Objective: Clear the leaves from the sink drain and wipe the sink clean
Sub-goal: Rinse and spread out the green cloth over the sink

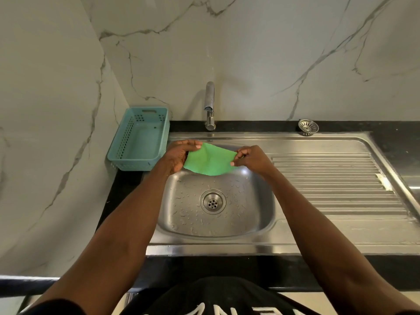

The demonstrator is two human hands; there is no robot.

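A green cloth (pixel 209 161) hangs stretched over the back of the steel sink basin (pixel 181 214). My left hand (pixel 179 155) grips its left edge and my right hand (pixel 250 158) pinches its right corner. Below the cloth, the basin floor carries water droplets around the round drain (pixel 212 202), whose holes show no leaves. The drain's strainer basket (pixel 308 127) sits apart on the black counter at the back right.
A teal plastic basket (pixel 139 138) stands on the counter left of the sink, against the marble wall. The steel tap (pixel 210 105) rises behind the basin. A ribbed draining board (pixel 336 185) extends to the right.
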